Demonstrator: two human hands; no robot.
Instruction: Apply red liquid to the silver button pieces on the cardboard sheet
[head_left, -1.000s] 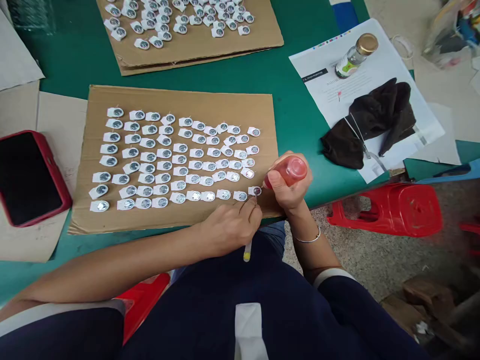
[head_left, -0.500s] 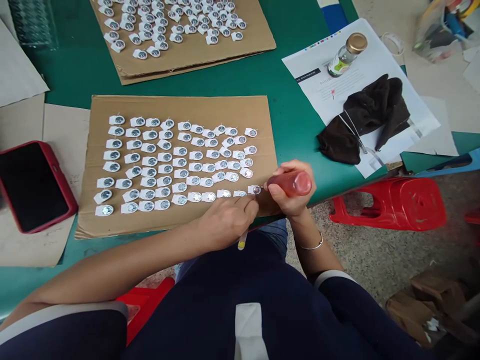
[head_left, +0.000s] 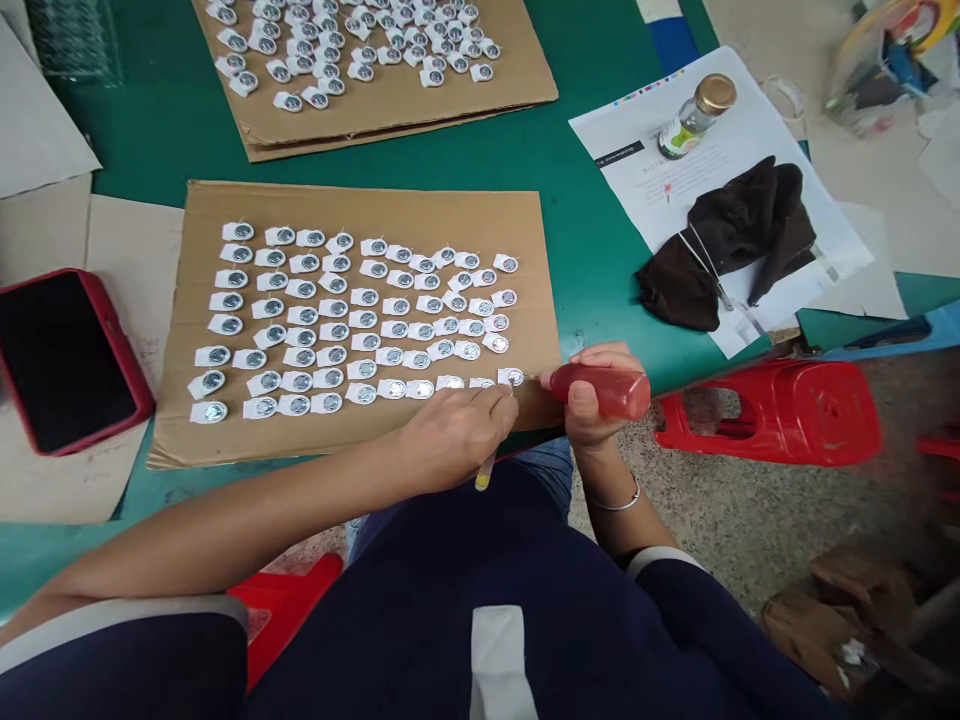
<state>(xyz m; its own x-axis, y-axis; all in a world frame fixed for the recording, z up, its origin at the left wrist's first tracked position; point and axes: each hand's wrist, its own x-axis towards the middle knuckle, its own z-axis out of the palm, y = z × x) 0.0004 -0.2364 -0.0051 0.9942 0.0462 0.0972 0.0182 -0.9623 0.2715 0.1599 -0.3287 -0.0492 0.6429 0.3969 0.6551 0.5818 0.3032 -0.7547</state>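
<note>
Green tabletop (head_left: 596, 265) under cardboard (head_left: 360, 205), red stool (head_left: 836, 410) nearby

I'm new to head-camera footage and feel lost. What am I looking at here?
There is no machine: these are a person's bare hands, seen from a camera worn on the head, looking forward and down. The left hand holds a slim stick, yellow at one end, beside a white tag. The right hand grips a red bottle, its tip pointing toward that tag but apart from it. More tags lie in rows on cardboard on a green table. Nearby are a phone, and a jar and dark cloth on paper.
</note>
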